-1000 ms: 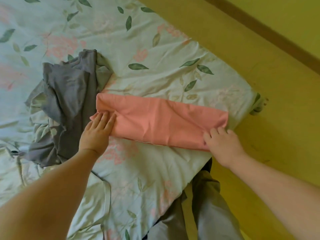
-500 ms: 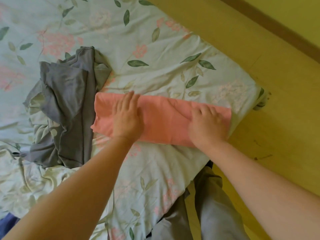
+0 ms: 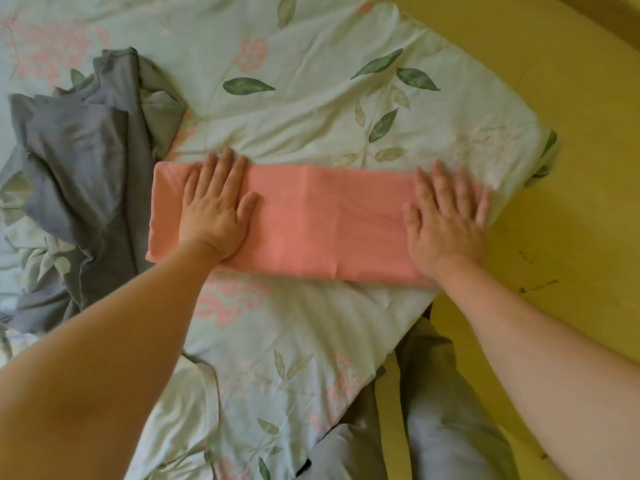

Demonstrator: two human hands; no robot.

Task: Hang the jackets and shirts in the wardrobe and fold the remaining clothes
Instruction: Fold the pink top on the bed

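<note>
Ten fingers (image 3: 224, 169) lie straight, grasping nothing: the left hand (image 3: 216, 213) and right hand (image 3: 446, 223) press flat on the two ends of the long folded salmon-pink cloth (image 3: 322, 220), which lies across the pale floral bedsheet (image 3: 311, 81) near its corner. Uneven pressure could shift the layers, or the right end could slip off the edge. Right fingertips (image 3: 439, 169) are blurred; the crumpled grey garment (image 3: 79, 161) beside is hard to identify.

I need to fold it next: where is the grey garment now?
In the head view the grey garment lies crumpled on the floral bedding at the left, beside the left end of the pink cloth.
</note>
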